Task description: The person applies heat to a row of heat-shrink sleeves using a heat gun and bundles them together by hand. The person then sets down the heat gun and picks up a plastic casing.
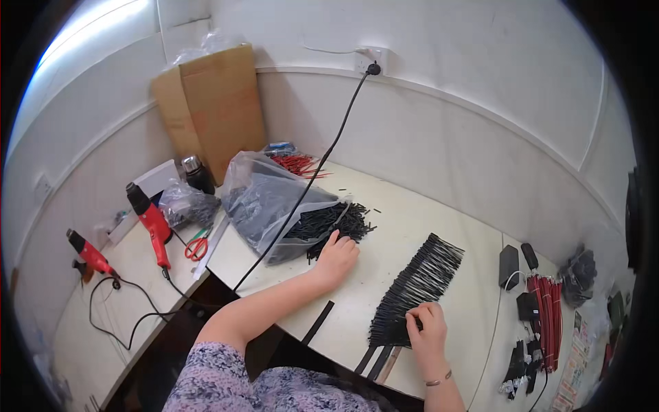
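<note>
My left hand (336, 261) is at the near edge of a pile of short black tube pieces (343, 218), its fingers bent together against them. What its fingertips hold is hidden. The pile spills from the mouth of a clear plastic bag (257, 199) full of more dark pieces. Farther right lies a long slanting row of thin black strands (415, 285), set closely side by side. Over the near right end of this row is my right hand (429, 333), thumb and forefinger pinched together. Anything between them is too small to make out.
Two red heat guns (154, 230) and red-handled scissors (196, 248) lie left. A black power cord (322, 165) hangs across the table from the wall socket. Red wire bundles (547, 319) and black boxes (509, 266) lie right. A cardboard box (213, 110) stands behind.
</note>
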{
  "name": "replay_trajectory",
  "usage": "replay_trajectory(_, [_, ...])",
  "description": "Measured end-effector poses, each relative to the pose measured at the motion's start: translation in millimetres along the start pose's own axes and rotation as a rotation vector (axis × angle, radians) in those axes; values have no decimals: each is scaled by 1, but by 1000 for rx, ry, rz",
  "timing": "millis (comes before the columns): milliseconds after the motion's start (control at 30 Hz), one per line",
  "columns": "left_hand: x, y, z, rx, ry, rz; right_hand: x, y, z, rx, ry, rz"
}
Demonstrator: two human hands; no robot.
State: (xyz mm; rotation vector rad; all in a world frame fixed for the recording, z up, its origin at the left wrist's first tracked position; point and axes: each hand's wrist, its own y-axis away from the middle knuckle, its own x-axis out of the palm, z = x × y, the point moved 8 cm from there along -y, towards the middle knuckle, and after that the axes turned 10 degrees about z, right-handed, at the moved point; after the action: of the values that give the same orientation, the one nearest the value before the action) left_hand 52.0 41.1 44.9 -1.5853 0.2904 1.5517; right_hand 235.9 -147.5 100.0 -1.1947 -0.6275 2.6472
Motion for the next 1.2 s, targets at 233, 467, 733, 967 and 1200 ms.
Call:
replay_trajectory(233, [-88, 33, 8, -120, 304, -245, 1, 3, 1, 15, -2, -26])
replay_trajectory(467, [-143, 214, 176, -839, 521, -591, 2, 7, -4, 23, -39, -9])
replay_trajectory(733, [-132, 489, 369, -1496, 572, -840, -2, 5, -19, 95, -110, -42])
replay_trajectory(967, [-64, 452, 401, -1317, 1468, -787, -21, 9, -23, 86, -57, -206])
replay_trajectory(1200, [-76, 458, 400, -1357, 1394, -837, -23, 8, -30, 102, -84, -250])
